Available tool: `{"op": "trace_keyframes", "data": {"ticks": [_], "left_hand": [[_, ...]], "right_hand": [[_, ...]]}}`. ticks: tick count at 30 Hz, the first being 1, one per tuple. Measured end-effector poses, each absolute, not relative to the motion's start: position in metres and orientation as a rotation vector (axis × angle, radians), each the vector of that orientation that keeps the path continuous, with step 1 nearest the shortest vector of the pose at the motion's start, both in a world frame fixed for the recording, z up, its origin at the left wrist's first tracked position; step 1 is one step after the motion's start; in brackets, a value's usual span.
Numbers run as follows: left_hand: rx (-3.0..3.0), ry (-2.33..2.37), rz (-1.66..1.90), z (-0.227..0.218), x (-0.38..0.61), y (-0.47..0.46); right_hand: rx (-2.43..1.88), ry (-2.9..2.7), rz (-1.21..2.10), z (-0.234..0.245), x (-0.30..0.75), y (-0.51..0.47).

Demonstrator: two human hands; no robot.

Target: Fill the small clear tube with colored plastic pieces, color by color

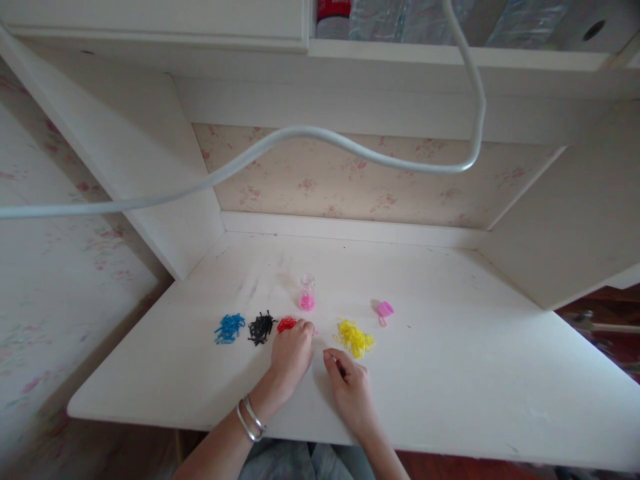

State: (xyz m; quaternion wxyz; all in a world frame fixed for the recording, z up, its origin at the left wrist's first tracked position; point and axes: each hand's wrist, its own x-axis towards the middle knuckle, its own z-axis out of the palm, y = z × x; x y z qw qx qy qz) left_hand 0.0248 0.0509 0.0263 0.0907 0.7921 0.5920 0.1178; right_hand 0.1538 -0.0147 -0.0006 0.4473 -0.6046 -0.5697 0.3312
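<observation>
My left hand [294, 347] is closed, fingers curled down to the table at the right edge of a red pile of what look like small rubber bands [286, 324]. A bit of pink shows beside its fingertips; what they hold is hidden. My right hand [349, 387] makes a pinch just left of and below a yellow pile of rubber bands [355, 339]; anything between thumb and finger is too small to make out. Behind the left hand stands a small clear bottle [307, 281], uncapped, with pink bands [307, 303] in its bottom.
Black bands [261, 328] and blue bands [230, 329] lie in piles to the left. A pink cap with a loop [385, 310] lies at the right on the white desk [465, 373]. A white cable [350, 148] crosses the view above, below a shelf [160, 23].
</observation>
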Motion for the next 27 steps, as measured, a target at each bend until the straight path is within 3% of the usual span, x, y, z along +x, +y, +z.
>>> {"op": "trace_keyframes", "data": {"ticks": [10,27], "left_hand": [[1.939,1.492,1.056,0.090,-0.002,0.098],[1.906,1.582,1.054,0.094,0.002,0.131]], "right_hand": [[-1.541,-1.431,0.825,-0.005,0.155,-0.013],[-1.557,-1.444,0.810,-0.002,0.153,-0.011]]}}
